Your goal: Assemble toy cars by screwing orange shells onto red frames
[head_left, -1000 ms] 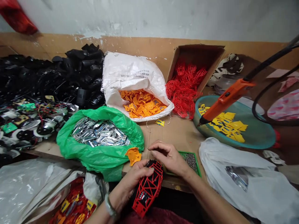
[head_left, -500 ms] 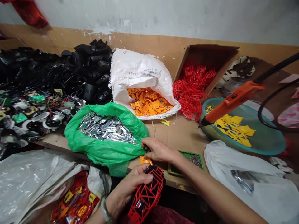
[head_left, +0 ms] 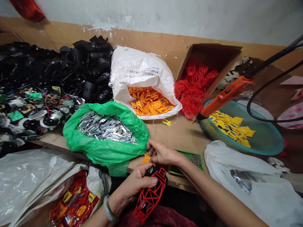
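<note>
Grey, scuffed wall (head_left: 189, 19) at back; below, cardboard-covered surface (head_left: 162, 134), bearing white sack (head_left: 139, 61) and green bag (head_left: 106, 154). With right hand (head_left: 165, 154), now reaches farther left than a second ago, to orange piece (head_left: 146, 158) near surface edge; fingers curled, cannot tell whether grasping. Brings both hands close together. With left hand (head_left: 134, 183), grips red-and-black lattice assembly (head_left: 152, 192), tilted, in front of surface.
</note>
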`<action>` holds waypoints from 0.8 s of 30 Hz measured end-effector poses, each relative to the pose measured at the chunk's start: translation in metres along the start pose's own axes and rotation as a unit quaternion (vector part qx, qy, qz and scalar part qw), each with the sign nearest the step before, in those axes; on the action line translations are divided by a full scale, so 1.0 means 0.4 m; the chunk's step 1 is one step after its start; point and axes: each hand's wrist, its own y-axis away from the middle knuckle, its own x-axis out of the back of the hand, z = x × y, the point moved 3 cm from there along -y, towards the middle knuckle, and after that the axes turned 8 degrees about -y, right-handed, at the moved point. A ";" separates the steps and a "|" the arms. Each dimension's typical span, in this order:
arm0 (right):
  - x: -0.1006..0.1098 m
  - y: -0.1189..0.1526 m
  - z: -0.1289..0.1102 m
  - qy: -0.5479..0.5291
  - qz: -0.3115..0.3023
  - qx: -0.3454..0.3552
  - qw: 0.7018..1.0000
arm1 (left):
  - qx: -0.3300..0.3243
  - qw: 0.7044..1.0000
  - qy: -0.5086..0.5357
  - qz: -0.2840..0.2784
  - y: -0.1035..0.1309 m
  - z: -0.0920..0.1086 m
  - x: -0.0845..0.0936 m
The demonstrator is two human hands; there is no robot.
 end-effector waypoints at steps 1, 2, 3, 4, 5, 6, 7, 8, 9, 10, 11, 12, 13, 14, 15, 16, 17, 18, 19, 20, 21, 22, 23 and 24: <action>-0.001 0.002 0.003 0.001 0.009 0.002 1.000 | -0.008 1.000 0.002 -0.001 0.004 0.002 -0.001; -0.001 0.004 0.005 0.002 0.022 0.005 1.000 | -0.015 1.000 0.002 -0.003 0.008 0.005 -0.003; 0.002 0.006 0.006 0.003 0.037 0.009 0.999 | -0.021 1.000 0.001 -0.006 0.013 0.009 -0.006; 0.008 0.009 0.006 0.003 0.057 0.012 0.998 | -0.027 1.000 0.001 -0.008 0.017 0.014 -0.008; 0.016 0.014 0.003 0.003 0.080 0.016 0.997 | -0.031 0.999 0.001 -0.008 0.021 0.020 -0.010; 0.027 0.022 -0.002 0.002 0.108 0.018 0.994 | -0.034 0.999 0.003 -0.008 0.024 0.025 -0.012; 0.039 0.032 -0.009 0.001 0.144 0.025 0.989 | -0.035 0.999 0.006 -0.006 0.025 0.029 -0.013; 0.052 0.047 -0.019 0.002 0.186 0.043 0.982 | -0.036 0.999 0.011 -0.001 0.024 0.031 -0.013; 0.063 0.066 -0.032 0.006 0.230 0.072 0.970 | -0.036 0.999 0.018 0.007 0.020 0.032 -0.013; 0.070 0.089 -0.047 0.014 0.272 0.112 0.956 | -0.036 0.999 0.029 0.015 0.014 0.031 -0.011; 0.073 0.112 -0.061 0.029 0.301 0.159 0.940 | -0.035 0.998 0.041 0.022 0.005 0.029 -0.010; 0.069 0.136 -0.073 0.054 0.318 0.202 0.925 | -0.037 0.997 0.056 0.028 -0.005 0.025 -0.008; 0.061 0.157 -0.083 0.090 0.322 0.239 0.912 | -0.039 0.996 0.073 0.033 -0.015 0.022 -0.006; 0.050 0.176 -0.090 0.131 0.317 0.266 0.901 | -0.041 0.994 0.091 0.039 -0.025 0.019 -0.005; 0.038 0.191 -0.093 0.172 0.311 0.288 0.889 | -0.043 0.992 0.108 0.048 -0.034 0.016 -0.004; 0.028 0.204 -0.094 0.206 0.306 0.306 0.878 | -0.046 0.990 0.123 0.059 -0.041 0.015 -0.003; 0.021 0.215 -0.094 0.230 0.301 0.318 0.869 | -0.050 0.987 0.135 0.073 -0.046 0.015 -0.004; 0.016 0.223 -0.092 0.240 0.293 0.326 0.866 | -0.053 0.985 0.142 0.084 -0.050 0.017 -0.006; 0.015 0.228 -0.091 0.240 0.279 0.327 0.871 | -0.053 0.984 0.145 0.089 -0.052 0.019 -0.009; 0.015 0.231 -0.090 0.232 0.261 0.323 0.880 | -0.054 0.984 0.144 0.089 -0.053 0.022 -0.014; 0.017 0.234 -0.090 0.222 0.240 0.316 0.891 | -0.053 0.985 0.143 0.085 -0.054 0.024 -0.019; 0.019 0.236 -0.090 0.210 0.221 0.310 0.901 | -0.052 0.986 0.140 0.079 -0.055 0.026 -0.024; 0.020 0.238 -0.091 0.196 0.204 0.304 0.910 | -0.052 0.987 0.136 0.074 -0.056 0.027 -0.028; 0.021 0.239 -0.092 0.181 0.188 0.299 0.918 | -0.051 0.987 0.131 0.072 -0.057 0.028 -0.030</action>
